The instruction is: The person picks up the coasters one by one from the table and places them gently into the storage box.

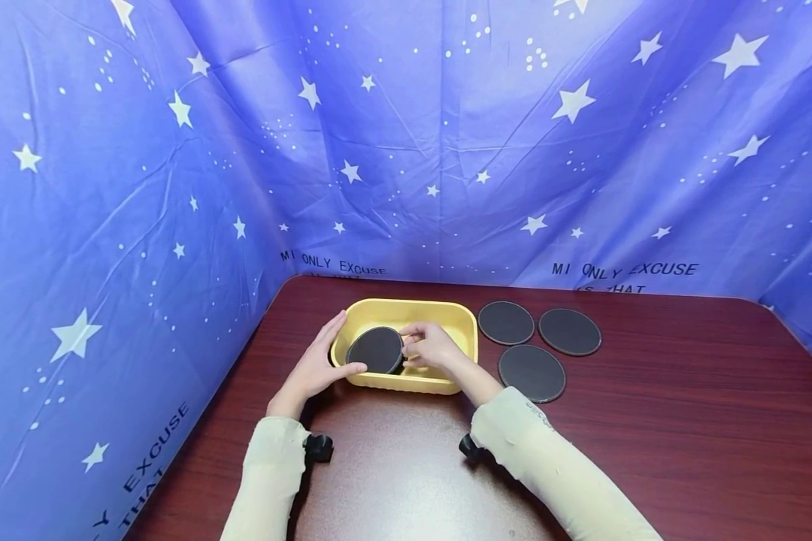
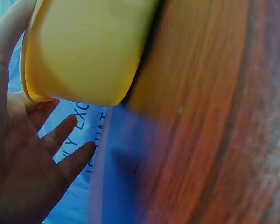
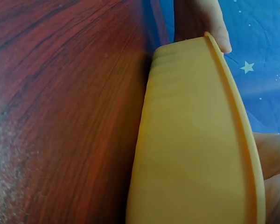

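Observation:
A yellow rectangular tub (image 1: 406, 385) with rounded corners stands on the table. My left hand (image 1: 314, 368) holds its left end, the thumb along the front rim and the fingers at the back left corner. In the left wrist view, the other fingers (image 2: 65, 133) spread beyond the tub's end wall. Inside, toward the left, a round black coaster (image 1: 375, 350) shows its flat face, with a dark edge below it at the lower right. My right hand (image 1: 434, 347) reaches over the tub with bent fingers and pinches that coaster's right edge. In the right wrist view, the tub's wall hides the coaster.
Three more round black coasters lie flat right of the tub: one at the back (image 1: 506, 323), one farther right (image 1: 570, 331) and one nearer (image 1: 531, 373). Blue star-printed cloth (image 1: 440, 150) hangs behind and left of the dark red wooden table (image 1: 683, 421).

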A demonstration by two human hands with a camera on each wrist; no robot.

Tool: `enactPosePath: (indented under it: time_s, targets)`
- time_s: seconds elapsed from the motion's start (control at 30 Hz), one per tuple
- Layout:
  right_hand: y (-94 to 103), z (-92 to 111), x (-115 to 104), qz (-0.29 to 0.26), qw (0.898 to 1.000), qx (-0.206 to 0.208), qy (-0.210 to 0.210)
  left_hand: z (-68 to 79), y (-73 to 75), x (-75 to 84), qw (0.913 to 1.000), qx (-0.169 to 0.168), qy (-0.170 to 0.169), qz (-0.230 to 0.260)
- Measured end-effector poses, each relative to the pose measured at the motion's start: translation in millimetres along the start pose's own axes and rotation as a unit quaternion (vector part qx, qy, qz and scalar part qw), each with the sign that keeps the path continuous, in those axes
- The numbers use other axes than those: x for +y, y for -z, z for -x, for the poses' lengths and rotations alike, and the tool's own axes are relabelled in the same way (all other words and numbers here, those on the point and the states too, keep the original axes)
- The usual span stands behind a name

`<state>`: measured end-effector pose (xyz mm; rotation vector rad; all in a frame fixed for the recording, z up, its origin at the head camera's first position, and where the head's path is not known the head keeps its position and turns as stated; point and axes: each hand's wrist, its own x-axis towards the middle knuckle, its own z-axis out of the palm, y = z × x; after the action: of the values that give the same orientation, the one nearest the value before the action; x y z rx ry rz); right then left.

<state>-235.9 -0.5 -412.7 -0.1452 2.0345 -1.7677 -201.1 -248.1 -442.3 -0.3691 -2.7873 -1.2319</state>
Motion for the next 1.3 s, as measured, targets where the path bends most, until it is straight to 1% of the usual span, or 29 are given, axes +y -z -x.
enactPosePath:
  time_s: [0.1,0.17,0.37,0.57,0.83,1.0,1.1,1.3]
  targets:
    - [1.2,1.6,2.1,0.021,1.0,-0.006,0.001,-0.2,0.1,0.9,1.0,0.001,-0.001,-0.003]
    - [2.7,2.7,2.5,0.024,1.0,-0.01,0.005,-0.5,0.4,1.7,1.0,0.0,0.0,-0.003]
    - [8.6,7.6,-0.7,0.016,1.0,-0.016,0.013,-0.6,0.6,3.1,1.0,-0.001,0.004,-0.002]
    - [18.0,16.5,-9.4,-0.001,0.998,-0.036,0.047,1.0,-0.2,0.9,1.0,-0.002,0.004,-0.001]
    - [38.3,31.1,-14.7,-0.027,0.995,-0.05,0.08,1.7,0.2,0.8,1.0,-0.003,0.007,0.002]
    - [51.7,43.4,-17.5,-0.031,0.994,-0.042,0.095,1.1,0.0,1.4,0.9999,-0.004,0.01,-0.001]
    - [61.3,49.6,-17.7,-0.034,0.994,-0.033,0.094,0.9,-0.2,2.0,0.9999,-0.006,0.012,-0.002]
    - [83.7,60.0,-15.5,-0.027,0.994,-0.029,0.098,1.2,-0.1,2.5,0.9999,-0.005,0.011,-0.001]
